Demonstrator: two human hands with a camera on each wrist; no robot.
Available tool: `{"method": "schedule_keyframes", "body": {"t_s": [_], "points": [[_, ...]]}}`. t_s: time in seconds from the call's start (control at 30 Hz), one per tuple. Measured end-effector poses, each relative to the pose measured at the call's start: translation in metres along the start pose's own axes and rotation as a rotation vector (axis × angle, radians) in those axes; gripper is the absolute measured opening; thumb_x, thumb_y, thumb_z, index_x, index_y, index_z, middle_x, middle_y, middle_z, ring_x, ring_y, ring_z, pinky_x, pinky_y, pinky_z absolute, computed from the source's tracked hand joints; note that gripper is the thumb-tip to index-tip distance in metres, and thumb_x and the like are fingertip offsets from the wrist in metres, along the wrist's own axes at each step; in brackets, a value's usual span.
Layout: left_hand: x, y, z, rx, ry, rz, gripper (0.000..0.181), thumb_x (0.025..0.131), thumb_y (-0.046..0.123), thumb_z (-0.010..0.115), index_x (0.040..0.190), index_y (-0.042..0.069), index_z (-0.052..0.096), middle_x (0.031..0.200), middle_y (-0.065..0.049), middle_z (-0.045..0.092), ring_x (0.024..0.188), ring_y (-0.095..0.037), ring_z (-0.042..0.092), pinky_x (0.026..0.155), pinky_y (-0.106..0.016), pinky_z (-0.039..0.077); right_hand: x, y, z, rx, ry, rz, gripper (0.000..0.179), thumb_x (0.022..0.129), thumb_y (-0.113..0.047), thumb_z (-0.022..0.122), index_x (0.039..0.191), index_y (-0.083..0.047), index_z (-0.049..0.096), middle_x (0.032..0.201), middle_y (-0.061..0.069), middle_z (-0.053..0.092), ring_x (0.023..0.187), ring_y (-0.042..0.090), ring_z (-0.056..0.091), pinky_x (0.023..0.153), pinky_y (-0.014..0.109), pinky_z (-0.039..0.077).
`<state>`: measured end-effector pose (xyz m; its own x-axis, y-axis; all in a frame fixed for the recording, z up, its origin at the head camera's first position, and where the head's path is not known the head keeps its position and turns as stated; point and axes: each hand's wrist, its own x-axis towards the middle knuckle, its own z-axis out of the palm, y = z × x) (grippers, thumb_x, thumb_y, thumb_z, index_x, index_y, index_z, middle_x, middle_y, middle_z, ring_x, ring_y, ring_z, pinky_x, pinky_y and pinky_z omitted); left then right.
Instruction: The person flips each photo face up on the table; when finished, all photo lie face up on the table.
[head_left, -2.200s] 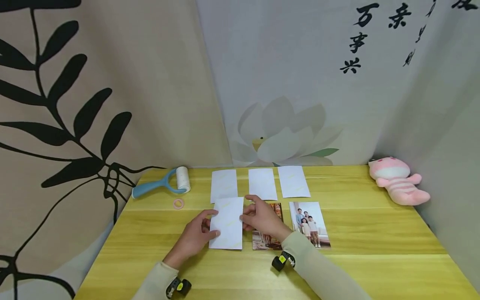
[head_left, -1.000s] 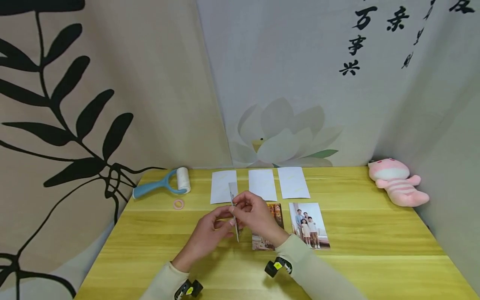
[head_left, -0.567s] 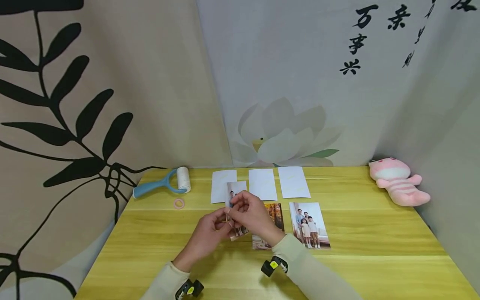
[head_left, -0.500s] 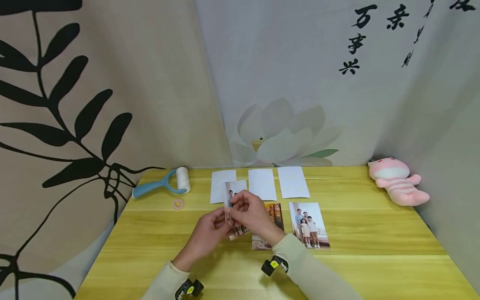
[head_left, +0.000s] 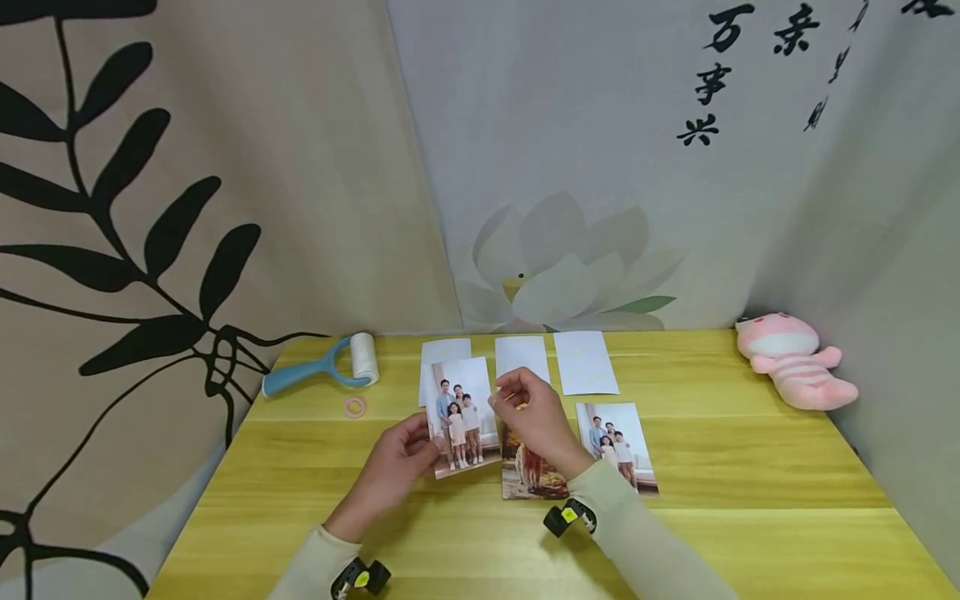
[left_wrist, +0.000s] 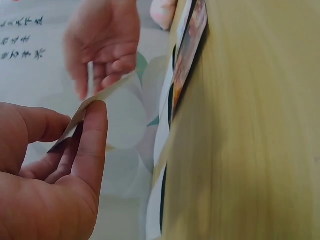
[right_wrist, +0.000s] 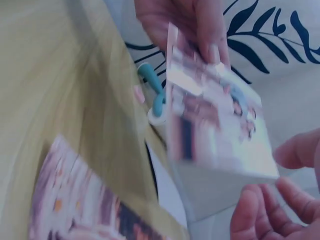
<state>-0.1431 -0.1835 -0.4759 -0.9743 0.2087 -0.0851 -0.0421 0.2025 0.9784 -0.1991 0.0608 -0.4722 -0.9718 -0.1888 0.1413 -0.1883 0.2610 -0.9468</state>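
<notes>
My left hand [head_left: 395, 467] pinches a family photo [head_left: 463, 417] by its left edge, thumb in front, picture side facing me, above the table. Beside the photo's right edge is my right hand [head_left: 536, 417]; in the right wrist view its thumb and fingers [right_wrist: 260, 215] stand apart around the photo's corner, not gripping it. Under the right hand lies an autumn-coloured photo [head_left: 531, 471], partly covered. To its right lies another family photo [head_left: 617, 442], its lower edge partly behind the right sleeve.
Three white cards, the left card [head_left: 444, 346], middle card [head_left: 522, 354] and right card [head_left: 587, 362], lie along the back of the wooden table [head_left: 450, 550]. At left are a blue-handled lint roller [head_left: 318, 367] and a pink ring [head_left: 355, 407]. A pink plush toy [head_left: 798, 362] sits far right.
The photo in my left hand showed its white back, then was turned edge-on and round to its picture side. My right hand, which held it during the turn, has moved right and let go.
</notes>
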Motion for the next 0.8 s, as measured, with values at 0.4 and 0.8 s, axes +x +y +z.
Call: {"method": "schedule_keyframes", "body": {"t_s": [0.4,0.8], "points": [[-0.002,-0.010,-0.012,-0.020,-0.017,-0.049,0.048,0.106,0.007,0.061,0.150,-0.004,0.046,0.123,-0.026,0.071,0.098,-0.020,0.074,0.084,-0.033,0.063,-0.004,0.018,0.006,0.100,-0.149,0.113,0.024,0.100,-0.011,0.073,0.122,-0.006,0.066,0.091,0.011,0.070,0.068,0.020,0.070,0.066,0.047,0.064],[-0.003,-0.025,-0.008,0.185,0.110,-0.112,0.075,0.094,0.005,0.077,0.159,0.005,0.040,0.136,-0.023,0.062,0.100,-0.023,0.071,0.076,-0.033,0.062,-0.017,0.025,0.016,0.053,-0.214,0.141,0.044,0.099,-0.010,0.073,0.141,0.001,0.062,0.103,0.012,0.069,0.074,0.021,0.072,0.068,0.037,0.065]]}}
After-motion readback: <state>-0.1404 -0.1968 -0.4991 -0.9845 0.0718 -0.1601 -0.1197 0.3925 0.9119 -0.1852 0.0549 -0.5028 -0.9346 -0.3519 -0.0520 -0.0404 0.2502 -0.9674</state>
